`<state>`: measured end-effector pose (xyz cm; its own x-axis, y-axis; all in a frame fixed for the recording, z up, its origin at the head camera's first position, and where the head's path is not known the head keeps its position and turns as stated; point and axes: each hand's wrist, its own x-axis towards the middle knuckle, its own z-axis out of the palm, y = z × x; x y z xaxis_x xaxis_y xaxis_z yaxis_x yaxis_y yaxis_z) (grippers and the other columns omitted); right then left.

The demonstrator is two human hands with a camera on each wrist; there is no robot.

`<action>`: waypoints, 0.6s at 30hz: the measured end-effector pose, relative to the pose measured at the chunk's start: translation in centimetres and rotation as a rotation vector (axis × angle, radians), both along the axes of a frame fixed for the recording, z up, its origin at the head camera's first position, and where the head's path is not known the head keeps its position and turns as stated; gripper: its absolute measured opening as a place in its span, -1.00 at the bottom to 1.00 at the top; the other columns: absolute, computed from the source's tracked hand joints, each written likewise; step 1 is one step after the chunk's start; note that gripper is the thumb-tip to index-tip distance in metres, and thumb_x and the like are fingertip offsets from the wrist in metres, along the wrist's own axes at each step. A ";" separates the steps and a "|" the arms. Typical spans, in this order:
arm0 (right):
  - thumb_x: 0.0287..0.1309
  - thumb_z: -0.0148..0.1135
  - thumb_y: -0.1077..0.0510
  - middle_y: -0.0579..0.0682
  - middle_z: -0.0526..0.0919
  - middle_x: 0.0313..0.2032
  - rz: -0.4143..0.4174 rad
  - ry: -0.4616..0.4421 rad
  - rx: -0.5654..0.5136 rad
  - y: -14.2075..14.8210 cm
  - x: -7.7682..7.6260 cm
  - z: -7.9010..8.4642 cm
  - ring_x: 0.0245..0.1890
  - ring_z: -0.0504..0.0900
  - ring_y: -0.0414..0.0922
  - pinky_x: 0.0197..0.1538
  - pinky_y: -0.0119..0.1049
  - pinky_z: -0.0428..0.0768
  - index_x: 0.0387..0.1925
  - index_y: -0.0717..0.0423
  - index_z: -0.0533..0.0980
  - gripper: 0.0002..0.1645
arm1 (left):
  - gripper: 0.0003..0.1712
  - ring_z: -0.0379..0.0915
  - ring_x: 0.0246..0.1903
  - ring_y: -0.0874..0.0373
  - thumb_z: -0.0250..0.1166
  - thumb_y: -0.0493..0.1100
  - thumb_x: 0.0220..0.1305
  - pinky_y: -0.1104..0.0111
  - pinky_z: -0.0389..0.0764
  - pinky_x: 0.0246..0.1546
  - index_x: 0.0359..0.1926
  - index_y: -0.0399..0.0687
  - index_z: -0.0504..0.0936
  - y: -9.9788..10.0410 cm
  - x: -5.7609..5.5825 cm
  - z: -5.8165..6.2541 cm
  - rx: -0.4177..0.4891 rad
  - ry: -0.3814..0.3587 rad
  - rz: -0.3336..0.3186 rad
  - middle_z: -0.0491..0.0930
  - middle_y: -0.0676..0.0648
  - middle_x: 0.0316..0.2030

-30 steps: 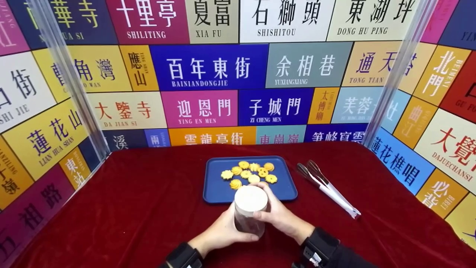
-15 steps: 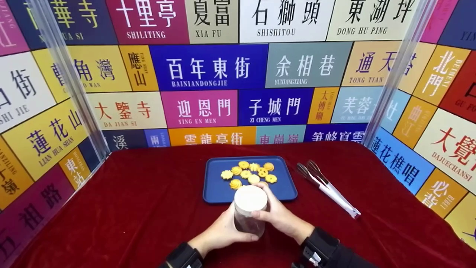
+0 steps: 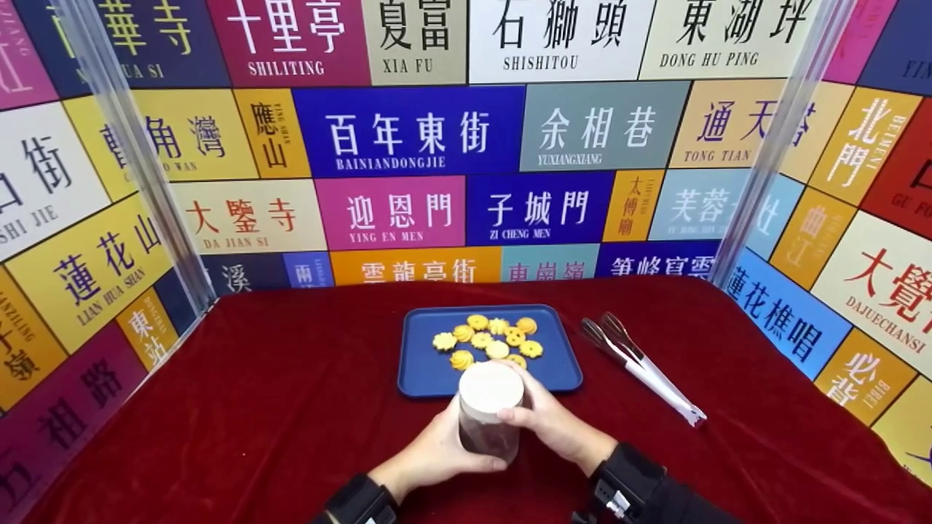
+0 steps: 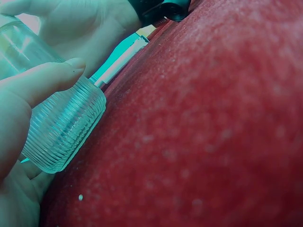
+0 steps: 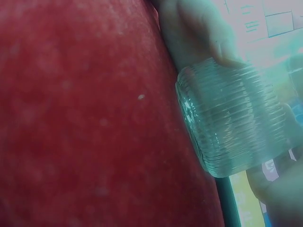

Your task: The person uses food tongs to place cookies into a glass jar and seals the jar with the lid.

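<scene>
A clear ribbed jar [image 3: 484,438] with a pale round lid [image 3: 491,388] stands upright near the front middle of the table. My left hand [image 3: 437,453] grips its lower body, thumb across the near side, as the left wrist view also shows on the ribbed jar [image 4: 66,125]. Up at the lid, my right hand [image 3: 553,422] curls round the far and right side, its thumb at the lid's edge. In the right wrist view the jar's [image 5: 232,118] base is close over the red cloth.
Behind the jar lies a blue tray [image 3: 422,375] holding several cookies [image 3: 497,349]. Tongs [image 3: 648,375] with white handles lie to its right. Red cloth [image 3: 291,407] covers the table. Walls of colourful place-name signs [image 3: 408,131] enclose the back and sides.
My right hand has shifted slightly at the lid, uncovering more of the cookie behind its fingers. My left hand and the jar stay in place.
</scene>
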<state>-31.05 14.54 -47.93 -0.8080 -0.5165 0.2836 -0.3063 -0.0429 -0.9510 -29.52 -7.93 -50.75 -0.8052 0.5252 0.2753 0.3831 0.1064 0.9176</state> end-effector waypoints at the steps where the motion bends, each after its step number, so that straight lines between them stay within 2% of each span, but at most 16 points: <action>1: 0.30 0.38 -0.01 0.18 0.46 0.38 0.001 -0.001 0.000 0.0 0.0 0.0 0.34 0.42 -0.18 0.44 -0.33 0.29 0.57 0.38 0.11 0.04 | 0.30 0.41 0.36 0.14 0.74 -0.11 0.02 0.32 0.40 0.40 0.64 -0.03 0.11 0.0 0.0 0.0 0.000 0.001 0.001 0.47 0.06 0.39; 6: 0.29 0.36 0.01 0.19 0.45 0.39 0.004 -0.009 0.005 0.0 0.0 0.0 0.35 0.41 -0.17 0.45 -0.31 0.29 0.58 0.38 0.09 0.04 | 0.29 0.41 0.36 0.14 0.73 -0.13 0.02 0.32 0.40 0.40 0.63 -0.04 0.11 0.0 0.0 0.0 0.014 -0.002 -0.006 0.47 0.06 0.39; 12: 0.29 0.35 0.01 0.22 0.41 0.41 -0.004 -0.014 0.026 0.1 0.0 0.0 0.36 0.38 -0.12 0.48 -0.20 0.24 0.59 0.38 0.05 0.07 | 0.30 0.41 0.36 0.13 0.73 -0.13 0.02 0.31 0.41 0.40 0.64 -0.04 0.10 0.0 0.0 0.1 0.018 -0.001 -0.011 0.46 0.05 0.39; 18: 0.30 0.45 -0.16 0.10 0.40 0.41 0.067 0.059 -0.031 0.1 -0.6 -0.4 0.42 0.37 -0.04 0.47 -0.23 0.28 0.56 0.18 0.15 0.04 | 0.31 0.39 0.38 0.13 0.73 -0.16 0.02 0.31 0.39 0.42 0.65 -0.01 0.07 0.1 -0.1 0.0 0.034 -0.006 -0.026 0.45 0.06 0.41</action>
